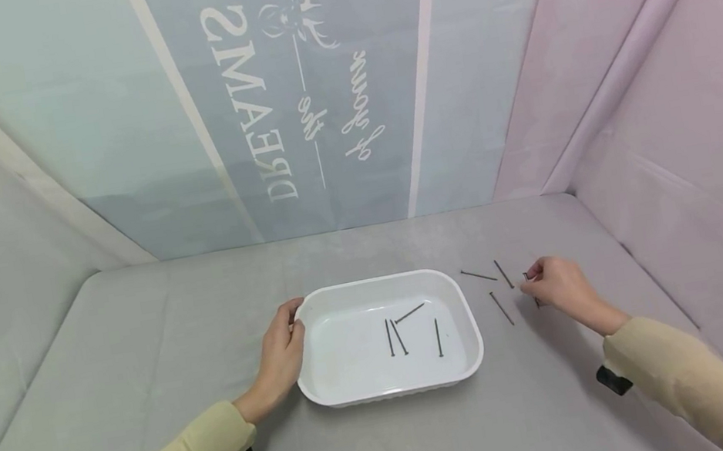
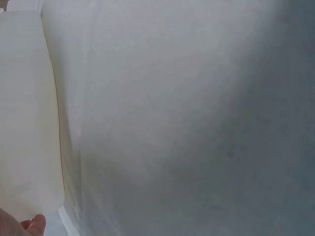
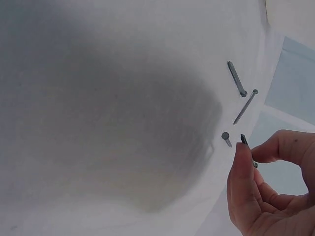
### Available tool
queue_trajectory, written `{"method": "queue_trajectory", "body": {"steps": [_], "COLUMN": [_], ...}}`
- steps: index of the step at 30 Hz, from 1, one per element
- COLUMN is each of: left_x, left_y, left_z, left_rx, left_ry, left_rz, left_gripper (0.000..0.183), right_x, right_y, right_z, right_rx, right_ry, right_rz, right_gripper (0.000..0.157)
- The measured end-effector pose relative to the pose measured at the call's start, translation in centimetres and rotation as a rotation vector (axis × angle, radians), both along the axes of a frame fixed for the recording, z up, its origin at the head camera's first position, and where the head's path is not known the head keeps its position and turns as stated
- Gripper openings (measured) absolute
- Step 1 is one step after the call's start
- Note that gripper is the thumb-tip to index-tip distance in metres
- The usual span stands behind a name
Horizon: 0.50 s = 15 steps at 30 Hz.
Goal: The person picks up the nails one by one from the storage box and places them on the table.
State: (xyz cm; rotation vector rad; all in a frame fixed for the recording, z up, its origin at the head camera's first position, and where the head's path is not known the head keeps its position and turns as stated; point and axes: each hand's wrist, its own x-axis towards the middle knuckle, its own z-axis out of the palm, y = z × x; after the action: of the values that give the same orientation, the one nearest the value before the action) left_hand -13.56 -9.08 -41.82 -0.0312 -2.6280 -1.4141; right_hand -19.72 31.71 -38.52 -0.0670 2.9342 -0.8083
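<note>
A white rectangular tray (image 1: 386, 392) holds several dark nails (image 1: 410, 313) on its floor. At its left end, my left hand (image 1: 282, 350) grips the rim; in the left wrist view the tray's outer wall (image 2: 29, 113) shows with fingertips (image 2: 37, 225) at its lower corner. To the right of the tray, my right hand (image 1: 560, 288) pinches a nail (image 3: 244, 139) between thumb and fingertip, both ends of it sticking out. Three more nails lie on the grey cloth beside that hand: one nail (image 1: 477, 276), a second nail (image 1: 504, 274) and a third nail (image 1: 502, 309).
Grey cloth (image 1: 394, 446) covers the work surface. A printed fabric panel (image 1: 329, 105) with lettering and a deer head rises at the back. Pale fabric walls stand on the left (image 1: 1, 256) and the right (image 1: 701, 151).
</note>
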Motion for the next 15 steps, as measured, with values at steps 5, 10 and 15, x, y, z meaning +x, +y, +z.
{"method": "queue_trajectory", "body": {"steps": [5,10,15], "left_x": [-0.02,-0.03,0.01], "left_y": [0.02,0.04,0.04], "left_z": [-0.04,0.10,0.20], "left_rx": [-0.004,0.004,0.005], "left_ry": [0.004,-0.005,-0.011], "left_rz": [-0.001,0.000,0.002], "left_gripper": [0.036,0.036,0.036], "right_x": [-0.18,-0.44,-0.42], "right_y": [0.31,0.69,0.90], "right_z": [-0.44,-0.76,-0.79], "right_rx": [0.002,0.006,-0.012], "right_ry": [-0.024,-0.089,-0.135], "right_rz": [0.006,0.000,-0.010], "right_gripper": [0.022,0.021,0.018]}}
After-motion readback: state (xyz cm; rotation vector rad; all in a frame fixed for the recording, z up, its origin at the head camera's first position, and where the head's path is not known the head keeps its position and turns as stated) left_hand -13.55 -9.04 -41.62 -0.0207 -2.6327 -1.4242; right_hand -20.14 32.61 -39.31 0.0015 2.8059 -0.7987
